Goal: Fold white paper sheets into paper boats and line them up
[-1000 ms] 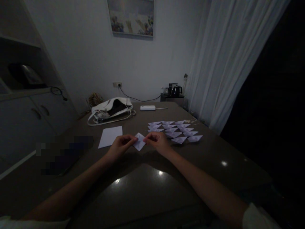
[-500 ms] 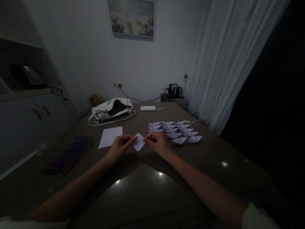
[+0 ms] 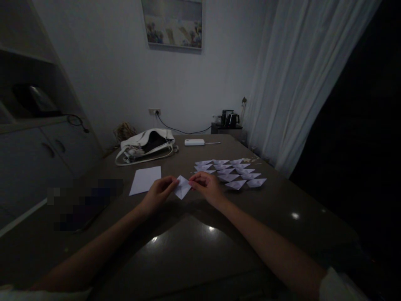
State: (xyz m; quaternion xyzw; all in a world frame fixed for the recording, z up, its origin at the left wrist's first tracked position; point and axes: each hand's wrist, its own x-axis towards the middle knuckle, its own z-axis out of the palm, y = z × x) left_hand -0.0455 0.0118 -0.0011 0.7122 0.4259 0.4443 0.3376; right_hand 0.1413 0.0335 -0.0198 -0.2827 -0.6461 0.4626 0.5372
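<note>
A small piece of white paper folded into a diamond (image 3: 182, 188) is held up between my two hands, a crease running down its middle. My left hand (image 3: 159, 193) pinches its left corner between thumb and forefinger. At the right corner, my right hand (image 3: 207, 187) grips the paper with thumb and fingertips. Several folded paper boats (image 3: 235, 184) stand in rows on the table, just beyond and to the right of my right hand. White sheets of paper (image 3: 144, 179) lie flat behind my left hand.
A white handbag (image 3: 147, 144) rests at the table's back left. A white power bank (image 3: 194, 142) with a short cable lies at the back. Small scraps (image 3: 249, 160) are near the right edge of the dark glossy table (image 3: 188, 251). A black kettle (image 3: 232, 120) stands beyond.
The paper diamond has shifted and turned very slightly between my fingers. Both hands keep their pinch in nearly the same place; the boats and sheets have not moved.
</note>
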